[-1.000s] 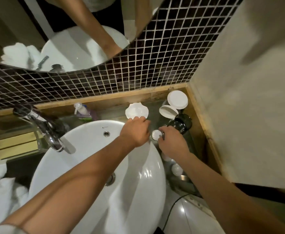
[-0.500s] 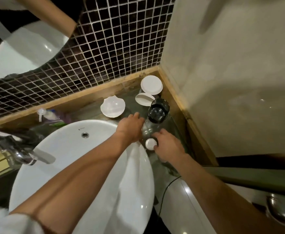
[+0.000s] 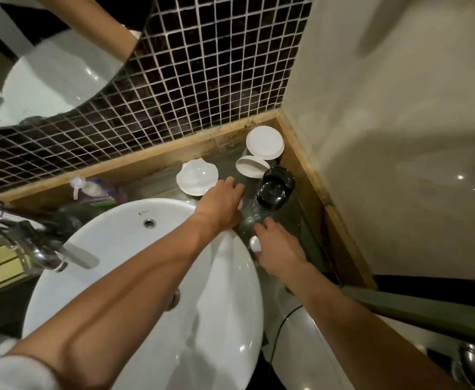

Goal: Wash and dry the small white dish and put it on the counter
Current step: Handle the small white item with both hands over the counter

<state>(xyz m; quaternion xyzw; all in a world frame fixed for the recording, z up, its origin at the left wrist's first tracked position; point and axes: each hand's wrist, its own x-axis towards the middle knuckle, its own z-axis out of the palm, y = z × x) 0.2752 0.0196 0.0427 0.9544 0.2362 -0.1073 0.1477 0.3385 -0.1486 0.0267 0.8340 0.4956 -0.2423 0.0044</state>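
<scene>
- Filling the lower left of the view, a white round basin (image 3: pixel 135 277) sits on the counter (image 3: pixel 157 178), with a drain at its bottom partly hidden by the left forearm and a small overflow hole near its far rim.
- Behind it rise a wall of dark mosaic tiles (image 3: pixel 202 80) and a round mirror (image 3: pixel 53 52) at the upper left; a plain pale wall (image 3: pixel 399 136) closes the right side, and a wooden ledge (image 3: pixel 146 156) runs along the foot of both.
- At the left edge a chrome tap (image 3: pixel 33 246) reaches over the basin.
- The left hand (image 3: pixel 221 204) lies across the far right rim of the basin, its fingers together and stretched flat, the tips just beside the small white dish; it grips nothing that shows.
- The right hand (image 3: pixel 278 249) rests on the counter just right of the basin, fingers loosely curled, with a small white round thing (image 3: pixel 254 244) at the thumb side; whether the fingers clamp it I cannot tell.
- The small white dish (image 3: pixel 197 177), scalloped at its edge, stands on the counter between the basin and the ledge.
- In the corner stands a round white lid (image 3: pixel 264 142), with a second white lid (image 3: pixel 251 166) tilted just in front of it.
- A dark glass cup (image 3: pixel 275 190) stands just right of the left hand, near both lids.
- A small plastic bottle (image 3: pixel 93 188) lies on its side by the ledge, left of the dish.
</scene>
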